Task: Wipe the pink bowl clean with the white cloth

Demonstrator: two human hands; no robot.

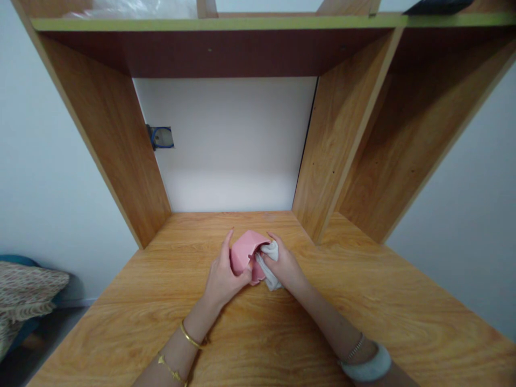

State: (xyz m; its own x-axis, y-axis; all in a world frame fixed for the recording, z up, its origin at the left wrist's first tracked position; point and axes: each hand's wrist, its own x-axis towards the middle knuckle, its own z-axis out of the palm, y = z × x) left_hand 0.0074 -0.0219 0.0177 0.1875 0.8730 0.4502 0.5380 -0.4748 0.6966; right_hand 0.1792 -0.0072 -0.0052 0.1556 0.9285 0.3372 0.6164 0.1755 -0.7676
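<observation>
A pink faceted container [243, 248] is tipped on its side over the wooden desk, its opening facing right toward me. My left hand [226, 271] grips it from the left, with the thumb at the rim and the fingers behind. A white cloth [271, 271] is bunched in my right hand [285, 264], partly inside the container's mouth and partly hanging out below. Some of the right fingertips are hidden by the cloth and the container's wall. I cannot tell whether the container touches the desk.
The wooden desktop [169, 317] spreads around my hands. Upright panels [342, 145] and a shelf [242, 24] frame the back. An open socket box [162, 137] with blue wire sits in the back wall. A patterned fringed fabric [30, 290] lies at far left.
</observation>
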